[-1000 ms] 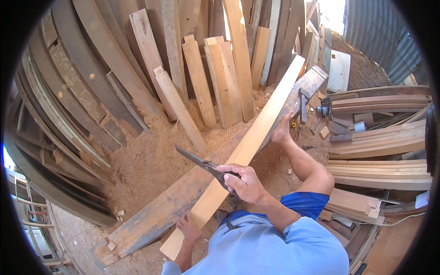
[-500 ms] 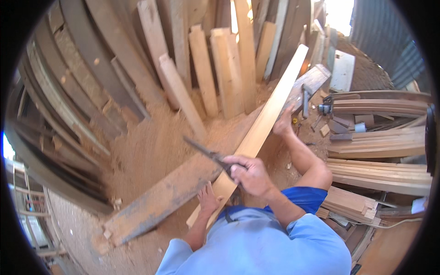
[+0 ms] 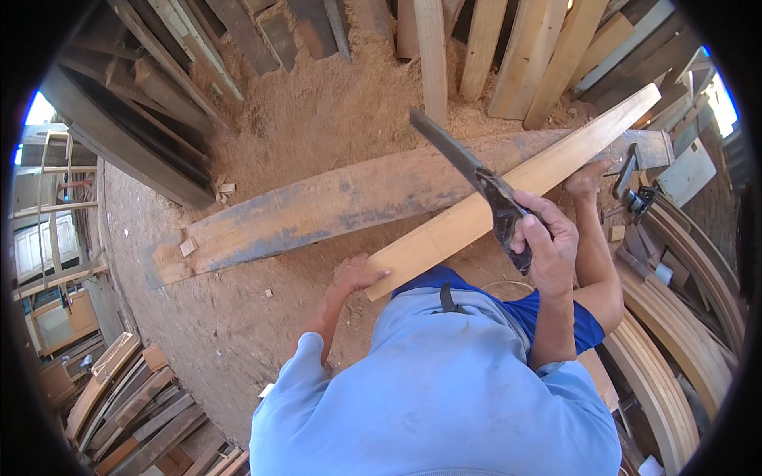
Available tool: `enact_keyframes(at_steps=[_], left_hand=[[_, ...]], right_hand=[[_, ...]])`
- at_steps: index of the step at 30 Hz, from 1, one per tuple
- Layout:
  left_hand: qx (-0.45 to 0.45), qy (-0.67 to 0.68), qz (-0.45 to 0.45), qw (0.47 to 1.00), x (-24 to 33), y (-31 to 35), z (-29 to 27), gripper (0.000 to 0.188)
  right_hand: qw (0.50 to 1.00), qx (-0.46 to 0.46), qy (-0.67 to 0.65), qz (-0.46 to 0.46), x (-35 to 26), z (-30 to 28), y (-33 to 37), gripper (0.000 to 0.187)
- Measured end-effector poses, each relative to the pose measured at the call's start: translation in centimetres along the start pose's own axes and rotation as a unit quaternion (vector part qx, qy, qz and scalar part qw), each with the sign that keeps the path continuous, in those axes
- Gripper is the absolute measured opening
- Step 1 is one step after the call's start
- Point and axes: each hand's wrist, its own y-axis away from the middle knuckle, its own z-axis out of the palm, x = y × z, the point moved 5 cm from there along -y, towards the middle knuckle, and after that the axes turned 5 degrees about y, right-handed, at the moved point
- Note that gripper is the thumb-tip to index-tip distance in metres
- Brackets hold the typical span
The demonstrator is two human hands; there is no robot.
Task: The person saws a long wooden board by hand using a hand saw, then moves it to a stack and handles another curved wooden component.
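Note:
A hand saw (image 3: 452, 152) with a dark handle is gripped in my right hand (image 3: 548, 230). Its blade is seen nearly edge-on, pointing up and to the left, over the pale board. The pale wooden board (image 3: 432, 242) slants from my lap up to the far right, crossing over a long weathered plank (image 3: 317, 208). My left hand (image 3: 355, 274) is closed on the near left end of the board, thumb on top. Faint lines show on the board near that end. Whether the saw touches the board I cannot tell.
My bare foot (image 3: 586, 178) rests by the plank's right part. Beside it lies a hammer-like tool (image 3: 626, 170). Upright planks (image 3: 432, 63) lean along the far side above sawdust. Stacked boards (image 3: 667, 365) curve along the right, and a timber pile (image 3: 143, 404) lies lower left.
The view has turned and shifted left. My left hand has gone from lying spread on the board to holding its near end. The saw stays in my right hand.

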Motion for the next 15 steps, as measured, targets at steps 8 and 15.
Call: enact_keyframes(at_steps=[8, 15], left_hand=[[-0.086, -0.066, 0.088, 0.99, 6.0, -2.9, -0.6, 0.092], [-0.042, 0.055, 0.068, 0.995, 9.5, -3.9, 2.4, 0.093]], right_hand=[[0.983, -0.143, 0.065, 0.093, -0.6, 2.2, -0.3, 0.041], [0.941, -0.251, 0.183, 0.136, 0.8, 3.4, 0.3, 0.044]])
